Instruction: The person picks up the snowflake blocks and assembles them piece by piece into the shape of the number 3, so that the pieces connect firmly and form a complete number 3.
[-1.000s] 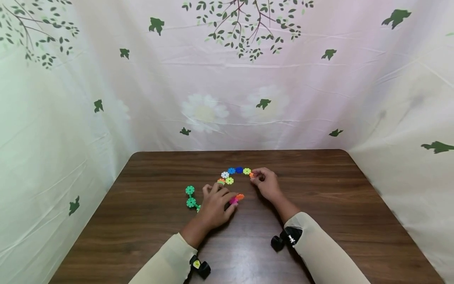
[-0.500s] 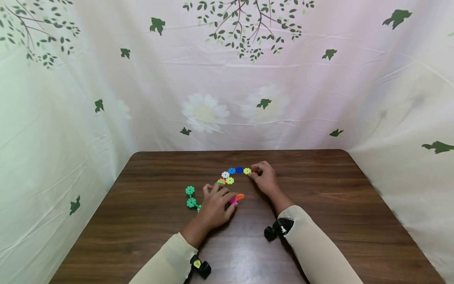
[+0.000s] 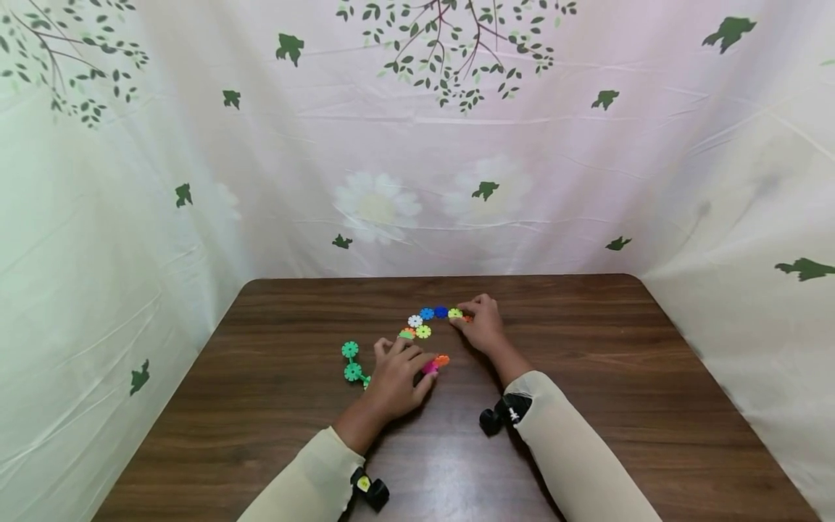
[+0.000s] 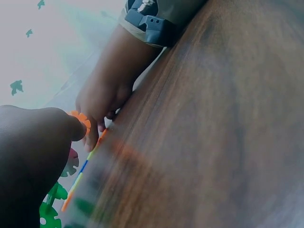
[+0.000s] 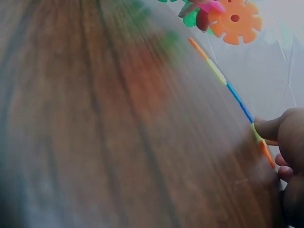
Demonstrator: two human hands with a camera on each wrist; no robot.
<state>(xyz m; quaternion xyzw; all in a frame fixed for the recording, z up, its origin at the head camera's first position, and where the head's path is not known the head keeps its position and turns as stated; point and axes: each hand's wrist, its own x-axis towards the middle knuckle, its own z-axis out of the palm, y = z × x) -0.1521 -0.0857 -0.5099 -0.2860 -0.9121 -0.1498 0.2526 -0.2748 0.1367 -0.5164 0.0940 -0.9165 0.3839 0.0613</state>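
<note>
left hand (image 3: 395, 377) pinches magenta flower disc (image 3: 429, 369) | right hand (image 3: 484, 328) pinches lime disc (image 3: 454, 313) | multicoloured chain (image 3: 427, 313) flat on table (image 3: 587, 399)

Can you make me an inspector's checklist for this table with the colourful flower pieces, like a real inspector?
Surface: brown wood-grain table, shiny near the front.
Job's things: a row has a white disc, light blue disc, dark blue disc and yellow disc; joined green discs are to the left; more pieces are partly hidden.
Clutter: nothing seen.
Hands: left hand appears to pinch a pink disc next to an orange disc; right hand pinches the row's yellow disc.
Cables: nothing seen.
Surroundings: pale, creased curtain printed with green birds and leafy branches.
</note>
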